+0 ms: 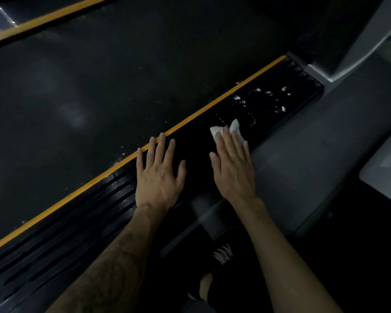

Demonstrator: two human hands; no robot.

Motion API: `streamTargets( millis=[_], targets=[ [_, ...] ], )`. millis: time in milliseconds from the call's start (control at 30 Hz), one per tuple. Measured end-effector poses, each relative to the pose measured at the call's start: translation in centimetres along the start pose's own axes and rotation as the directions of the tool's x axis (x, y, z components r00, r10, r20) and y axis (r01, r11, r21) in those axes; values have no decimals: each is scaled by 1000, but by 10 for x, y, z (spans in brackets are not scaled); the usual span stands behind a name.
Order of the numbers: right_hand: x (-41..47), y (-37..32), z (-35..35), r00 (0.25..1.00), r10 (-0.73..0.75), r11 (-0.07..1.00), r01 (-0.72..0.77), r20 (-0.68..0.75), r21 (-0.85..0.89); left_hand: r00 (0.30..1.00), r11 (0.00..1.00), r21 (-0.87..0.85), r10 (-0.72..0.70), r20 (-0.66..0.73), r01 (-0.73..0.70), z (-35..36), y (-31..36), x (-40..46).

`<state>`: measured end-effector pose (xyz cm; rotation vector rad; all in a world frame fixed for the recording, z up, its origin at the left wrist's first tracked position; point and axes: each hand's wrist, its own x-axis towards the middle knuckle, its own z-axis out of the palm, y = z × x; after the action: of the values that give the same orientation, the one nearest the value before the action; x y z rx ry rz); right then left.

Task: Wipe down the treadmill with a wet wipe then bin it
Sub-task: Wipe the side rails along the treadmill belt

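The treadmill's dark belt [104, 91] runs diagonally, edged by a yellow stripe [212, 105]. Beside the stripe lies the black ribbed side rail [269, 102], which carries white specks and smears toward its far end. My right hand [234, 166] lies flat on the rail with straight fingers pressing a white wet wipe [231, 128], whose edge pokes out past the fingertips. My left hand [159, 172] rests flat on the same rail, fingers spread, fingertips reaching the yellow stripe.
A grey upright post and base [339, 64] stand at the rail's far end. Grey floor [307, 159] lies to the right of the rail. My black shoe with white laces [224, 254] is below the hands. A second yellow stripe [43, 19] marks the belt's far side.
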<state>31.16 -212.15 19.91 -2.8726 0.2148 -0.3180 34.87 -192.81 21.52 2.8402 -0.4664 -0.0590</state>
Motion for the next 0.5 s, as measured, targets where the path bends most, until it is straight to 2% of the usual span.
streamTargets(
  millis=[100,200,300,367,433,500],
  targets=[
    [-17,-10,2,993,109,994,-109,-52,7,1000,1000,2,2,14,-2,0,1,0],
    [-23,-22,7,999,33,999,-32,-39,37,1000,1000,6,0,11,0,0,2,0],
    [1,-9,3,1000,-19,1000,19,7,-19,1000,1000,8,-1,4,1,0,2,1],
    [9,-3,1,999,34,998,-33,25,-55,1000,1000,8,-1,7,1,-1,0,0],
    [-2,-11,1,994,112,993,-113,-14,-34,1000,1000,5,3,8,-3,-1,0,0],
    [-19,-28,7,993,107,994,-106,-54,24,1000,1000,4,2,10,-2,0,1,0]
  ],
)
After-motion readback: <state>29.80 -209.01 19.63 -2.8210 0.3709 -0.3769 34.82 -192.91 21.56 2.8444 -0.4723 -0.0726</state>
